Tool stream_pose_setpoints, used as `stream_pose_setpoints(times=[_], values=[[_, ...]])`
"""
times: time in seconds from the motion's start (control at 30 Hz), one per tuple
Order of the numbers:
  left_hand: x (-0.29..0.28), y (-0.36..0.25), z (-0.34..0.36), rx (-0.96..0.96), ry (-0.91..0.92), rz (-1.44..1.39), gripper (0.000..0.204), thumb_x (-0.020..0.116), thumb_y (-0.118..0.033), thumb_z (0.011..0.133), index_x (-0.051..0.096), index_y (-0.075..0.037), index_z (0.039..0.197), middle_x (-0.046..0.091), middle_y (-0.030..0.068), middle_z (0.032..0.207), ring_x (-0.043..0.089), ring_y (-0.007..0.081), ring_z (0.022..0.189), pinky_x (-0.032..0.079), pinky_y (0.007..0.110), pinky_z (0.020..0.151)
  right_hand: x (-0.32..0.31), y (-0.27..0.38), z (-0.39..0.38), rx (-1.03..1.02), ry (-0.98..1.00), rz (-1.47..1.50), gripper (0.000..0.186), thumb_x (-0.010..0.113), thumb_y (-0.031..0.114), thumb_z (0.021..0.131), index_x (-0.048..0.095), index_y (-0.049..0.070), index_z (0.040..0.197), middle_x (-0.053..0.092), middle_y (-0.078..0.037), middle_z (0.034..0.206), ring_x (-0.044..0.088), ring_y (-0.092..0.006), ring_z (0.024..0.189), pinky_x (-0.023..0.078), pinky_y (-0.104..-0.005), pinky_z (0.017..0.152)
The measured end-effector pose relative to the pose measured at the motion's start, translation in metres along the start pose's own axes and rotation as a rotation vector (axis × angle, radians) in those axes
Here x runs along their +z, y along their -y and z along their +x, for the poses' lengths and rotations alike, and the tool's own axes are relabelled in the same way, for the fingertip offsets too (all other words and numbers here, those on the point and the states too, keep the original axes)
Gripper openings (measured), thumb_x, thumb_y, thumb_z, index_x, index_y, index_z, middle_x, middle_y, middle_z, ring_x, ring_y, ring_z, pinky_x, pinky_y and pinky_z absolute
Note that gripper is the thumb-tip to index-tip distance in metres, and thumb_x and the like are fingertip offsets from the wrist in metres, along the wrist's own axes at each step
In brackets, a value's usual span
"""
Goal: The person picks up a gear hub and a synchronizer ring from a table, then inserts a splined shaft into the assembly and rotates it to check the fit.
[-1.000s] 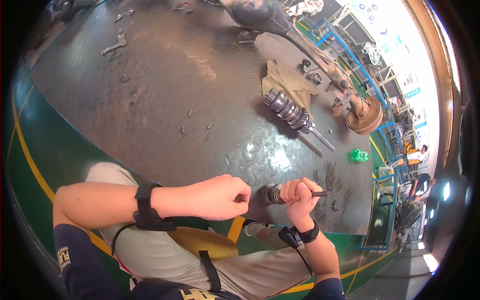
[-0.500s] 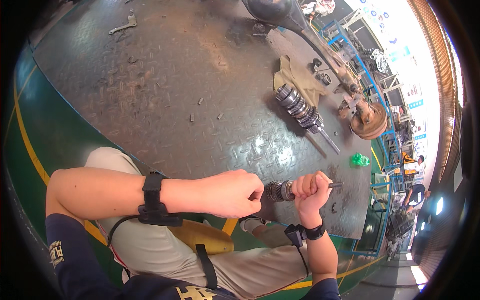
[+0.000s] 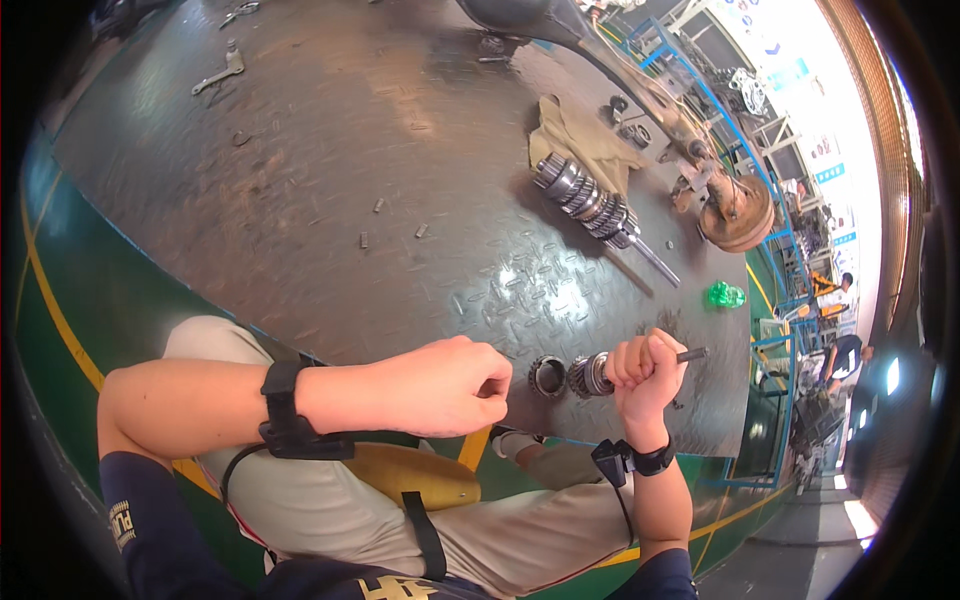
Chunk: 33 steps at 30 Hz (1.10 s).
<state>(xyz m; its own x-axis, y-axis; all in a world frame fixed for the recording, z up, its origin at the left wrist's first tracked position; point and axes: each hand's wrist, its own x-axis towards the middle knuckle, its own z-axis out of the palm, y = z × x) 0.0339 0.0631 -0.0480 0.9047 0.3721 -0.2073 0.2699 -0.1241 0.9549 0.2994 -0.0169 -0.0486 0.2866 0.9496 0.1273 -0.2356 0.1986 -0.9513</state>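
Over the table's near edge, my right hand [image 3: 645, 375] is wrapped around a gear shaft [image 3: 592, 374]. Gears show on its left side, and a thin bare shaft end sticks out past my fist on the right. Just left of those gears is a toothed ring [image 3: 547, 376] with an open centre. My left hand [image 3: 445, 385] hovers left of the ring, fingers curled in; whatever they may hold is hidden. Farther off, a larger gear shaft assembly [image 3: 590, 205] lies on the metal table [image 3: 300, 220], its thin end toward the right.
An olive cloth [image 3: 575, 140] lies behind the larger shaft. A rusty axle with a drum [image 3: 738, 214] spans the far right. A green object [image 3: 725, 294] sits by the right edge. Several small metal pins [image 3: 422, 230] and a metal lever [image 3: 222, 70] lie on the left. Other people are in the background.
My right hand has moved right with the gear shaft. The toothed ring now shows apart from its gears. My left hand has shifted slightly left, still curled, and the view has shifted a little.
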Motion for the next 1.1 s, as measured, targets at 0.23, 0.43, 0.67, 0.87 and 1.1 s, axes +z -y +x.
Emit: stream_pose_setpoints(times=[0.23, 0.43, 0.67, 0.87, 1.1], values=[[0.002, -0.01, 0.013, -0.122, 0.06, -0.067, 0.015, 0.054, -0.01, 0.088, 0.061, 0.002, 0.092, 0.063, 0.008, 0.072, 0.054, 0.0111, 0.058, 0.045, 0.029, 0.054, -0.009, -0.007, -0.002, 0.066, -0.047, -0.135, 0.038, 0.044, 0.004, 0.094, 0.032, 0.006, 0.058, 0.033, -0.002, 0.048, 0.026, -0.0087, 0.039, 0.023, -0.0259, 0.037], [0.01, -0.013, 0.026, -0.17, 0.031, -0.127, 0.03, 0.053, -0.004, 0.088, 0.056, 0.001, 0.117, 0.063, 0.0095, 0.108, 0.061, 0.0123, 0.081, 0.049, 0.026, 0.068, -0.008, -0.012, -0.009, 0.121, -0.11, 0.003, 0.037, 0.046, 0.002, 0.094, 0.034, 0.005, 0.059, 0.036, 0.002, 0.05, 0.029, -0.0049, 0.041, 0.023, -0.024, 0.038], [0.013, -0.007, 0.04, -0.205, 0.06, -0.438, 0.074, 0.057, 0.007, 0.083, 0.028, -0.008, 0.149, 0.034, 0.0153, 0.15, 0.059, 0.0253, 0.115, 0.051, 0.028, 0.08, -0.016, -0.011, -0.015, 0.136, -0.11, 0.051, 0.037, 0.049, 0.003, 0.093, 0.036, 0.007, 0.058, 0.037, 0.006, 0.051, 0.029, -0.0013, 0.043, 0.022, -0.0238, 0.038], [0.023, -0.012, 0.057, -0.268, 0.154, -0.474, 0.087, 0.056, 0.008, 0.082, 0.012, -0.012, 0.154, 0.023, 0.0163, 0.156, 0.056, 0.0315, 0.12, 0.05, 0.031, 0.084, -0.018, -0.013, -0.021, 0.094, -0.103, 0.091, 0.039, 0.049, 0.003, 0.092, 0.034, 0.006, 0.056, 0.037, 0.006, 0.05, 0.031, -0.0006, 0.045, 0.022, -0.0236, 0.039], [0.013, -0.007, 0.054, -0.297, 0.187, -0.575, 0.094, 0.058, 0.008, 0.078, 0.007, -0.009, 0.155, 0.019, 0.0178, 0.157, 0.053, 0.0368, 0.124, 0.048, 0.037, 0.093, -0.021, -0.006, -0.017, 0.153, -0.221, 0.188, 0.039, 0.044, 0.008, 0.089, 0.028, 0.006, 0.054, 0.03, -0.003, 0.044, 0.025, -0.0111, 0.039, 0.021, -0.0291, 0.039]])
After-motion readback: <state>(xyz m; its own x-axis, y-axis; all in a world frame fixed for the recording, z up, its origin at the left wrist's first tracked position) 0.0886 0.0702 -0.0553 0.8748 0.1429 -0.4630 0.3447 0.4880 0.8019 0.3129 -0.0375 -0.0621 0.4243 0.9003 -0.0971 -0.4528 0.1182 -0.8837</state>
